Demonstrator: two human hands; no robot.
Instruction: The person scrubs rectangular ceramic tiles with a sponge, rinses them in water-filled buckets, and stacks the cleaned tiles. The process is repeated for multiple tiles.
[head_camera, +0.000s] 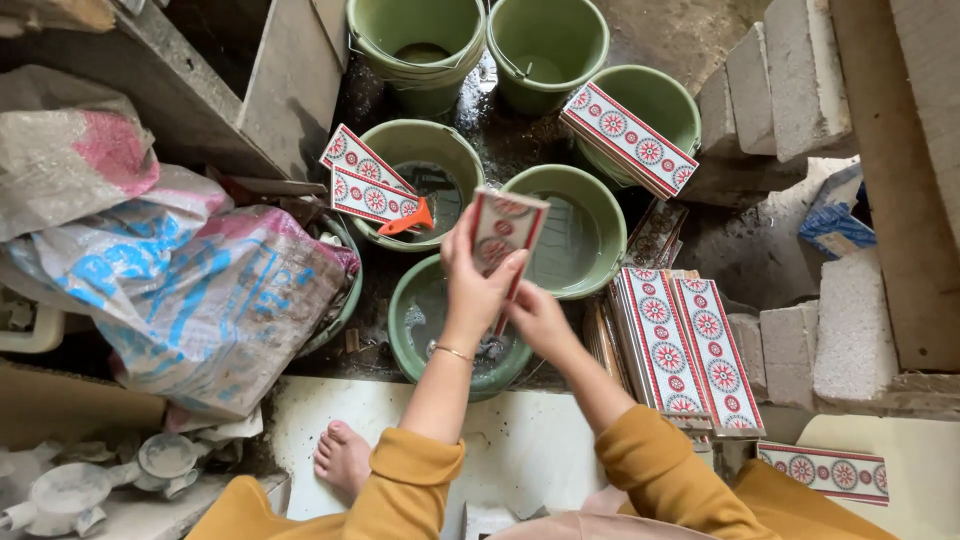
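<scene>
Both hands, left hand (475, 285) and right hand (535, 318), are pinching a patterned tile (505, 235) above green buckets (585, 225) standing on the wet floor (500, 130) below.

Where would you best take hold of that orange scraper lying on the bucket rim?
Probably by its orange handle, coming from above on the bucket's left: the orange scraper lies nearly flat across the rim of the green bucket, beside two patterned tiles.
</scene>
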